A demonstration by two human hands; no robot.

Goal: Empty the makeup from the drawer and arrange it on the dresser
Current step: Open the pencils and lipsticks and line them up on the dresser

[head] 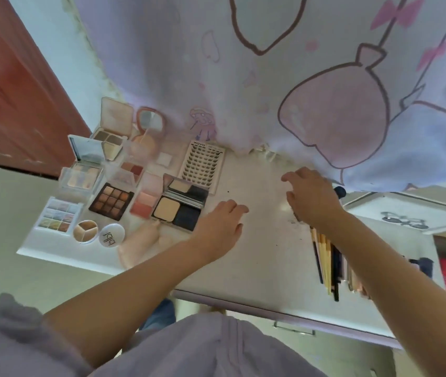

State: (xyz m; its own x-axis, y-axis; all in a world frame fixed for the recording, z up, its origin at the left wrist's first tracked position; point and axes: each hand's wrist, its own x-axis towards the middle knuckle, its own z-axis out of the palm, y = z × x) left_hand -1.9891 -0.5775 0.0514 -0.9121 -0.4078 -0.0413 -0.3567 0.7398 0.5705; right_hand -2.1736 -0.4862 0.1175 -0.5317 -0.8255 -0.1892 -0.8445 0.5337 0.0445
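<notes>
Arranging is under way: the left hand (220, 227) and right hand (311, 197) hover loose-fingered, apparently empty, over the dresser (257, 257). Brushes (328, 262) lie right, palettes (113, 201) left; next comes fetching more from the unseen drawer.

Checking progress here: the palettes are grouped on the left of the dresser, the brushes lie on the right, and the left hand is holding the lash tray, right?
Not quite. In the head view the left hand holds nothing; the lash tray lies apart on the dresser. The palettes are grouped left, the brushes lie right.
</notes>
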